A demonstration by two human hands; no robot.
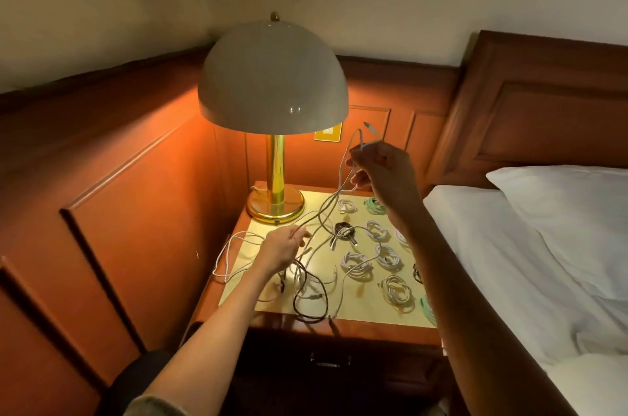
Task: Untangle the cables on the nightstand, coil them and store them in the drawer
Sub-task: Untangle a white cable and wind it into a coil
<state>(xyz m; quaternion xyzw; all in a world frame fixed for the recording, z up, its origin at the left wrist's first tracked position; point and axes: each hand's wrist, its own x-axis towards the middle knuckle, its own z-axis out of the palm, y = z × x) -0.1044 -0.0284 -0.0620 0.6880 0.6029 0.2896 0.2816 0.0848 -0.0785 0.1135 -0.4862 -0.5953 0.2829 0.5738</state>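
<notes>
- Closest in, below both forearms, the drawer point(328, 361) of the nightstand is closed, so nothing is stored yet.
- Just above it, a loose tangle point(307, 300) of dark and white leads sprawls over the front of the surface point(360, 308). One white loop hangs past the left edge. A sharp upward pull could probably drag the whole knot over that edge and onto the floor.
- Left hand point(282, 245) hovers low over the tangle, its fingers point(300, 236) lightly pinching the white cable point(343, 170) where it leaves the heap.
- Coiled bundles point(356, 264) lie in rows to the right, near the bed point(509, 262). The lifted cable's slack runs close beside them (one strand seems to cross a coil), so a snag could tug finished coils undone.
- Right hand point(380, 174) is raised higher and farther back. Its fingers point(356, 180) are curled round the same cable, which loops above them with the plug end sticking up free.
- Lamp point(275, 75) stands just beyond. A swinging plug could knock its shade.
</notes>
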